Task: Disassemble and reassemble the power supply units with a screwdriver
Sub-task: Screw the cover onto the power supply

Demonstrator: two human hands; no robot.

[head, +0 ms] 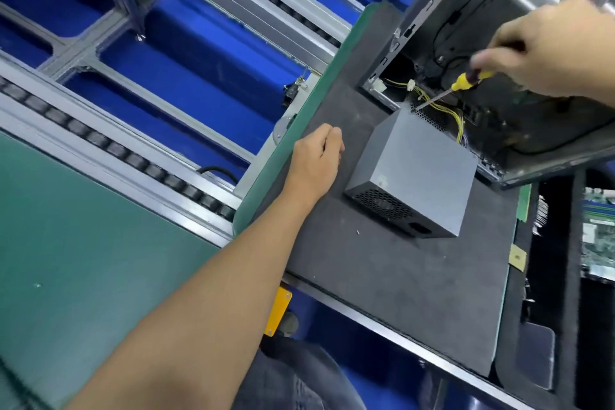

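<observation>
Working a screw at the far top corner of the grey power supply (412, 173) on the counter (382, 276), right hand (545, 46) gripping the yellow-handled screwdriver (464, 81), left hand (319, 156) loosely curled, empty, just beside the box; likely next, steadying the box while turning.

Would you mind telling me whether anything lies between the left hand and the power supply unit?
Nothing visible does: only bare dark mat separates the left hand from the power supply unit. The right hand holds the screwdriver at its far corner.
</observation>
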